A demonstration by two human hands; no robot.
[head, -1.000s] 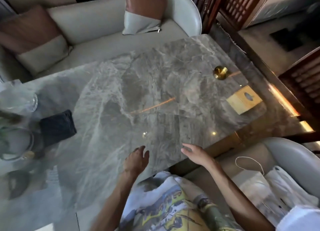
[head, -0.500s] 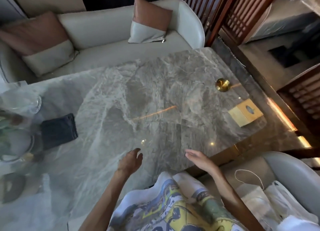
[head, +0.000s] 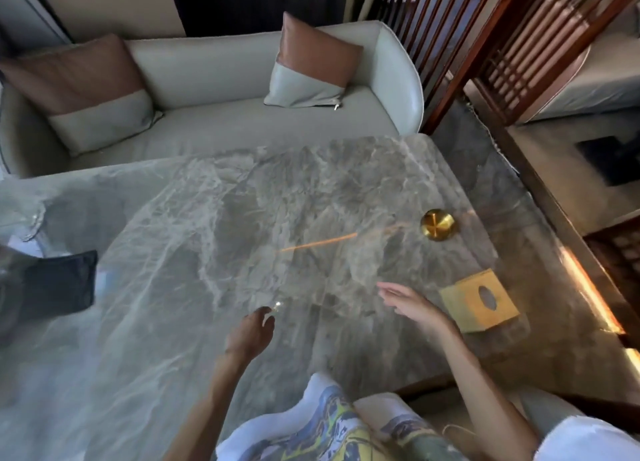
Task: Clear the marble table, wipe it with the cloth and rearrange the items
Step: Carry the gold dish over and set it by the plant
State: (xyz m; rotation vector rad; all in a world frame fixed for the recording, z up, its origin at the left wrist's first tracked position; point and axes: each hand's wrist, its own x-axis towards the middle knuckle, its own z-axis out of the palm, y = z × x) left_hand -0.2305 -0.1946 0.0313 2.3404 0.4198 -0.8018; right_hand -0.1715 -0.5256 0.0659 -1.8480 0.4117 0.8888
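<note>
- Marble bench [head: 214,322] mostly bare in the middle; items left sit at its edges.
- Right end: yellow square box [head: 479,305] with an oval hole on top, and a round brass piece [head: 438,224] beyond it, apart from each other.
- Left edge: dark folded cloth [head: 57,284], most likely the wiping cloth; blurry glassware [head: 24,225] behind it, we can't tell what exactly.
- Left hand [head: 251,334] hovers over the near middle of the bench, fingers loosely curled, holding nothing we can see; a glint at the fingertips looks like a reflection.
- Right hand [head: 410,305] flat and spread, empty, palm down, just beside the yellow box, not touching it.
- Step, as we read it: clearing not done, wiping not begun; the cloth lies untouched, well apart from both hands.
- Next move likely calls for the right grip to close on the box sides and lift it off, then the brass piece.
- Sofa [head: 221,125] behind the bench could take the cleared items; we only guess that.
</note>
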